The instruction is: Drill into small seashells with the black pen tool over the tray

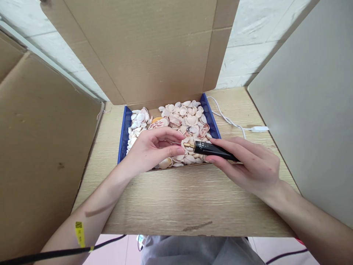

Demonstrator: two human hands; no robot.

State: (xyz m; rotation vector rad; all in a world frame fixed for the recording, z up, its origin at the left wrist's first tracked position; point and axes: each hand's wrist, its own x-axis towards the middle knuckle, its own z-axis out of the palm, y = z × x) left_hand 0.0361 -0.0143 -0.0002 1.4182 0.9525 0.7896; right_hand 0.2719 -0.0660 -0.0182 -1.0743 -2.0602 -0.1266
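Note:
My right hand [252, 163] grips a black hand-held mini drill [213, 150] that lies almost level, its tip toward the left. A brass chuck [189, 145] sticks out of the drill's front end. My left hand [150, 149] is curled at that tip, thumb and fingers closed around the thin end in front of the chuck. What exactly it pinches is too small and partly hidden to name. Both hands are over a shallow box with blue side walls [213, 119], filled with pale seashells [191, 119]. A patterned, orange-edged shell [156, 125] lies behind my left hand.
The box's tall cardboard lid [143, 48] stands up behind it. Cardboard [46, 129] rises at the left and a grey panel [311, 99] at the right. A white cable [227, 119] with an inline piece [259, 129] lies on the wooden table [162, 206]. A black cable [57, 254] crosses my left forearm.

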